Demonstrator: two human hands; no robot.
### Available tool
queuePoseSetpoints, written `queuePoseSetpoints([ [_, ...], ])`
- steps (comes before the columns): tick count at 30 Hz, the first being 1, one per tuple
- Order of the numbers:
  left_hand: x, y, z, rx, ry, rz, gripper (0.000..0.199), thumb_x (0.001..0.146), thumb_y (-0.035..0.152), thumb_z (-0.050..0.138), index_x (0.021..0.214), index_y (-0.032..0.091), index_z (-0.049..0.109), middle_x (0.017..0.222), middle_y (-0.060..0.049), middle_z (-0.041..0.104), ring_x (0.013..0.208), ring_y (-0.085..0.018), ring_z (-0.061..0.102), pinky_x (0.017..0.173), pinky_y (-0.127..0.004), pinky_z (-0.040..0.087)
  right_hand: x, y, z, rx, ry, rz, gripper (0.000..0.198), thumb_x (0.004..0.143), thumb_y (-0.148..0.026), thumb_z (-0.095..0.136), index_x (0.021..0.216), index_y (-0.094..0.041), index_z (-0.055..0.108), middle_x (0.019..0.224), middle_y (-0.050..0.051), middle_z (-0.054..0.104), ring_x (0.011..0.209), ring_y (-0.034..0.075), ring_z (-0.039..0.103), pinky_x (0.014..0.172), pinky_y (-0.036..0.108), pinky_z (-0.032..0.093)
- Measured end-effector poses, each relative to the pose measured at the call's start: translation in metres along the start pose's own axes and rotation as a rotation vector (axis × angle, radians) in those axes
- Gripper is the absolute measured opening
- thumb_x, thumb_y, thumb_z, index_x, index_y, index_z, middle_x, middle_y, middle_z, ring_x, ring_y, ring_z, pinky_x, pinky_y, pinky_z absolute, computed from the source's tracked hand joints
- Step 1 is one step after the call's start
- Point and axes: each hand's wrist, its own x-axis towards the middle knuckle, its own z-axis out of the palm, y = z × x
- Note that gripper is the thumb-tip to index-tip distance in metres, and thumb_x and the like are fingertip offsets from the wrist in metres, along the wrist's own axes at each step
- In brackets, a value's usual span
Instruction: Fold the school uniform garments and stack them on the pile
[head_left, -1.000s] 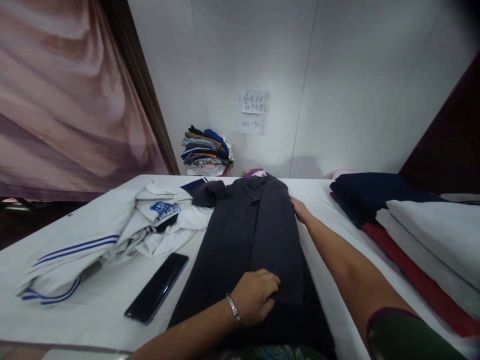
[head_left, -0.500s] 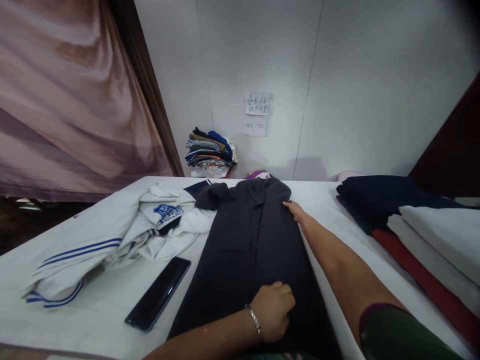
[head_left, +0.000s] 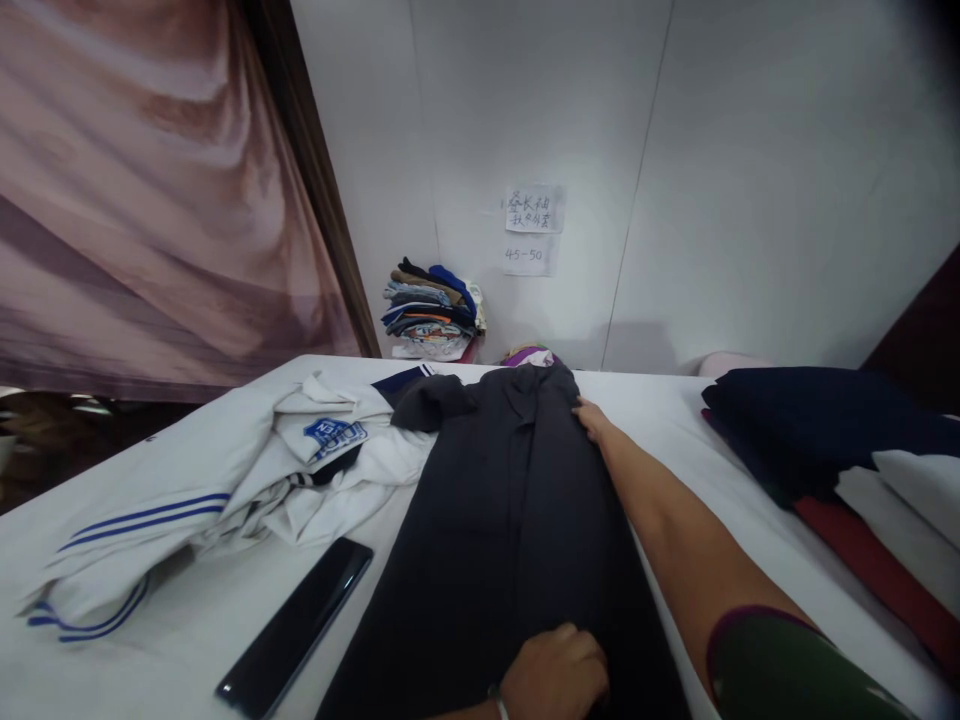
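Pinching the dark jacket [head_left: 495,520] near the bottom of the frame, the left hand [head_left: 555,680] was curled shut; the right hand [head_left: 592,420] lay flat and open on the jacket's far edge, mid-frame.

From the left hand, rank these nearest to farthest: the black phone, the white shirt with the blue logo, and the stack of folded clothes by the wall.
From the left hand, on the dark garment:
1. Black phone, just to its left on the table.
2. White shirt, farther left and back.
3. Stack of folded clothes, against the far wall.
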Motion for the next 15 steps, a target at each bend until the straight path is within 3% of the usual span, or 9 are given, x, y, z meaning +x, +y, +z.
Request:
queuePoseSetpoints([
  [4,0.000,-0.002,0.006,-0.007,0.054,0.021,0.023,0.085,0.039,0.058,0.068,0.024,0.054,0.085,0.002,0.070,0.068,-0.015,0.059,0.044,-0.029,0.035,-0.003,0.007,0.003,-0.284,0.077,0.004,0.043,0.080,-0.016,0.052,0.122,-0.009,0.056,0.123,0.021,0.057,0.118,0.031,0.052,0.098,0.043,0.042],
  [10,-0.007,0.002,0.001,-0.015,0.105,0.040,0.020,0.092,0.036,0.048,0.077,0.025,0.055,0.090,0.004,0.069,0.071,-0.013,0.059,0.054,-0.028,0.038,-0.015,-0.003,-0.004,-0.584,0.079,-0.054,0.041,0.085,-0.025,0.046,0.123,-0.011,0.053,0.128,0.021,0.050,0.119,0.033,0.049,0.096,0.045,0.041],
  [15,-0.011,0.010,-0.008,-0.094,0.038,-0.016,0.016,0.088,0.041,0.054,0.084,0.026,0.052,0.100,0.004,0.067,0.080,-0.014,0.057,0.066,-0.030,0.039,-0.028,-0.008,0.003,-0.742,0.011,-0.231,0.058,0.093,-0.047,0.032,0.143,-0.017,0.031,0.153,0.014,0.019,0.141,0.029,0.013,0.109,0.050,0.022],
])
